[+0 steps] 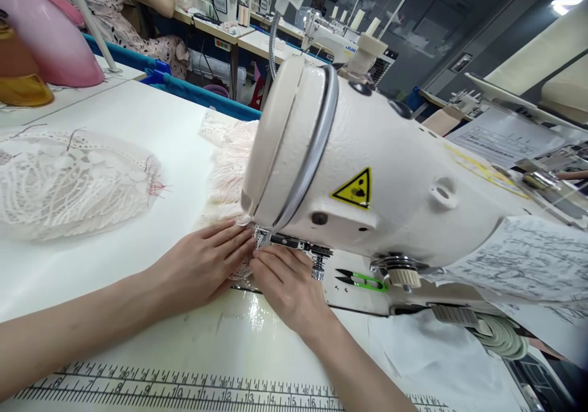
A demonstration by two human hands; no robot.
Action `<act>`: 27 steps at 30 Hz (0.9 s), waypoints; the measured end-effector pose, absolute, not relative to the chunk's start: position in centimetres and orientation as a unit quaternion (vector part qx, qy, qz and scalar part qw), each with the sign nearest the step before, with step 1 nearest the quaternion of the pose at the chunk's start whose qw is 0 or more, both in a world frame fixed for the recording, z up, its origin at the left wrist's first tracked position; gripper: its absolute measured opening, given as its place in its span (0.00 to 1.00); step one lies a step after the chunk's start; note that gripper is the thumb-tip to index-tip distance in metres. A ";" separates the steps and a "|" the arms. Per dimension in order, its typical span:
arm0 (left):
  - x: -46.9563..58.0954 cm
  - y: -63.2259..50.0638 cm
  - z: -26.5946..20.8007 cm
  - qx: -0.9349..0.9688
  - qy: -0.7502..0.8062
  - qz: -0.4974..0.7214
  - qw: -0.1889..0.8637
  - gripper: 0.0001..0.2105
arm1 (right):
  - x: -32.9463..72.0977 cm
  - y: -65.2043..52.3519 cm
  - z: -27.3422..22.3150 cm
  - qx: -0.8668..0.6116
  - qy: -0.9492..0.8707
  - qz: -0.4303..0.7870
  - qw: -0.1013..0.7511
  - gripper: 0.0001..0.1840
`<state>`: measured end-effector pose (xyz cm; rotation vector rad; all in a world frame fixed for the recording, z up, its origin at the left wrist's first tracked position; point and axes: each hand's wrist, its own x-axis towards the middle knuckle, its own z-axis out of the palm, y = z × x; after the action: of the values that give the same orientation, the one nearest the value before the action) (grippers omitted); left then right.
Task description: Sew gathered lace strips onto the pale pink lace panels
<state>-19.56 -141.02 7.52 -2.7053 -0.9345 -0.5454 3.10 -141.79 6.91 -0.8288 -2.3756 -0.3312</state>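
Note:
A white sewing machine (294,149) leans across the middle of the view, its needle area mostly hidden behind its head and my fingers. Pale lace fabric (229,173) with loose reddish threads runs under the machine head. My left hand (197,265) lies flat on the lace, fingers stretched out together towards the presser foot. Just right of the foot, my right hand (287,283) has its fingers bent and pressed together, with the tips at the lace edge. Another lace piece (78,185) with red thread ends lies on the table at the left.
Green-handled thread snips (362,280) lie on the machine bed. A ruler scale (184,390) runs along the table front. White cloth (436,351) is at lower right, a pink rounded object (55,38) at upper left. A person (114,14) sits beyond, by other machines.

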 end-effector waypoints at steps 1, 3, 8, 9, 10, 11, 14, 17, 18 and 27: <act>-19.4 -141.1 7.5 -0.918 -0.327 -0.195 0.114 0.22 | 3.2 -141.8 6.9 -0.313 -0.892 -0.126 0.300 0.12; -19.2 -141.2 7.5 -0.913 -0.334 -0.202 0.120 0.23 | 3.3 -141.8 7.0 -0.316 -0.889 -0.127 0.307 0.13; -18.7 -141.2 8.0 -0.917 -0.325 -0.174 0.150 0.20 | 3.6 -141.6 7.2 -0.322 -0.890 -0.120 0.298 0.13; -18.6 -141.3 8.0 -0.914 -0.331 -0.180 0.151 0.21 | 3.7 -141.5 7.2 -0.322 -0.892 -0.118 0.295 0.13; -18.5 -141.3 7.8 -0.910 -0.338 -0.188 0.147 0.21 | 3.9 -141.4 7.3 -0.322 -0.893 -0.115 0.291 0.14; -18.5 -141.3 7.7 -0.908 -0.343 -0.197 0.142 0.21 | 4.0 -141.4 7.3 -0.323 -0.895 -0.113 0.286 0.13; -18.5 -141.3 7.2 -0.907 -0.343 -0.207 0.129 0.21 | 4.3 -141.4 7.3 -0.339 -0.894 -0.128 0.263 0.11; -18.6 -141.3 7.2 -0.907 -0.342 -0.207 0.130 0.20 | 4.4 -141.8 7.2 -0.388 -0.876 -0.148 0.244 0.11; -18.6 -141.2 7.3 -0.908 -0.343 -0.205 0.131 0.20 | 4.3 -142.0 7.1 -0.407 -0.869 -0.149 0.239 0.12; -18.3 -141.1 8.3 -0.911 -0.342 -0.177 0.145 0.21 | 4.5 -141.6 7.6 -0.413 -0.861 -0.140 0.262 0.12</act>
<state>-18.27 -141.06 8.31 -2.6245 -0.9860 -0.5106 4.49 -141.56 7.57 -1.1166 -2.3304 -0.3785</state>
